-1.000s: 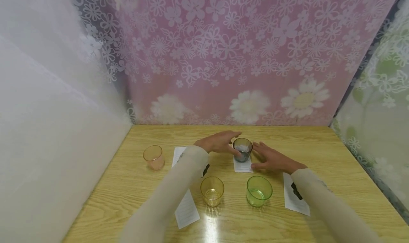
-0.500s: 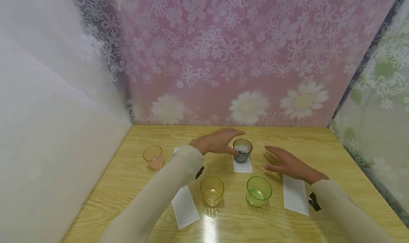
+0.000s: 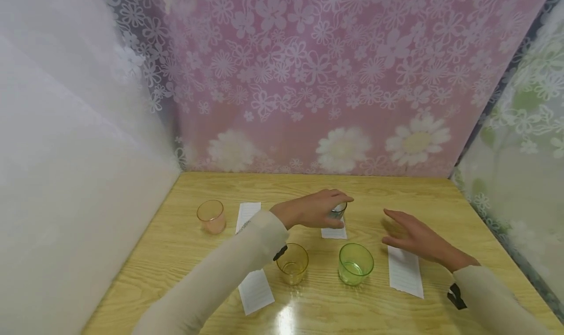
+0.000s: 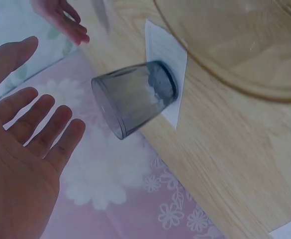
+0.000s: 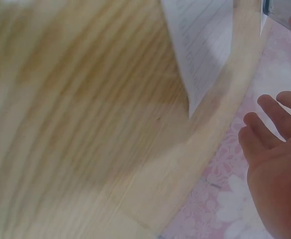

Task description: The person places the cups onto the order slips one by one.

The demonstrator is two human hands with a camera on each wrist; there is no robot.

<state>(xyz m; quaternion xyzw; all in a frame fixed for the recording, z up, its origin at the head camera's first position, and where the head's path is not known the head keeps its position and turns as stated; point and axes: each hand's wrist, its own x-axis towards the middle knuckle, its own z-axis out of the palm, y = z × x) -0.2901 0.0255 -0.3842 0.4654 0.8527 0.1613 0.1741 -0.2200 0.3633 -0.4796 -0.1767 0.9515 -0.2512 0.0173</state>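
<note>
A grey see-through glass (image 4: 130,97) stands upright on a printed paper slip (image 3: 334,232) towards the back of the table. Something pale shows inside it, too unclear to name. My left hand (image 3: 315,208) is just left of this glass and partly covers it in the head view. In the left wrist view, its fingers (image 4: 55,142) are spread with a gap between them and the glass. My right hand (image 3: 423,239) hovers farther right, fingers extended and holding nothing, over the far end of another paper slip (image 3: 405,271).
A yellow glass (image 3: 293,271) and a green glass (image 3: 356,265) stand nearer the front. An orange glass (image 3: 211,217) is at the left. More paper (image 3: 255,292) lies under my left forearm. A pink flowered backdrop (image 3: 282,105) rises behind the wooden table (image 3: 176,276).
My right hand has moved away from the grey glass, to the right and nearer to me. The left hand drew back slightly, then came over in front of the glass, which stays in place.
</note>
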